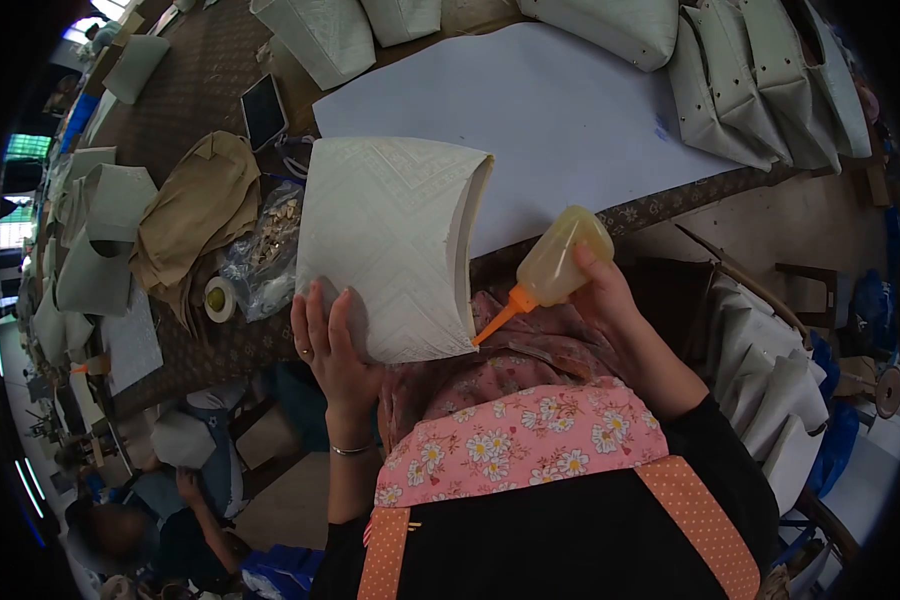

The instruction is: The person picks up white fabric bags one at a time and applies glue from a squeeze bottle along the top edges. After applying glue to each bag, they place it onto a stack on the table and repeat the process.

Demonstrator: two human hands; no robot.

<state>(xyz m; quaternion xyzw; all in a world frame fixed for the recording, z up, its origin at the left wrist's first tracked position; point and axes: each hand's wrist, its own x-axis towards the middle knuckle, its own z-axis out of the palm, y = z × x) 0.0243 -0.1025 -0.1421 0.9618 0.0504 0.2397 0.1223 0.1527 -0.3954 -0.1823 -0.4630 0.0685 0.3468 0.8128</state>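
Observation:
A white embossed bag body (385, 235) leans at the table's front edge above my lap, its open edge facing right. My left hand (332, 345) grips its lower left part, with fingers on the patterned face and the thumb hidden. My right hand (605, 288) is closed around a squeeze bottle (560, 258) of yellowish liquid. The bottle is tilted down, and the tip of its orange nozzle (505, 312) is at the bag body's lower right corner. Whether liquid is coming out is too small to see.
White paper (570, 130) covers part of the table. Behind it stand several white bags (730, 90). A phone (264, 112), brown cloth (198, 205), a plastic bag of small metal parts (270, 240) and a tape roll (220, 298) lie left. Another person (185, 520) sits lower left.

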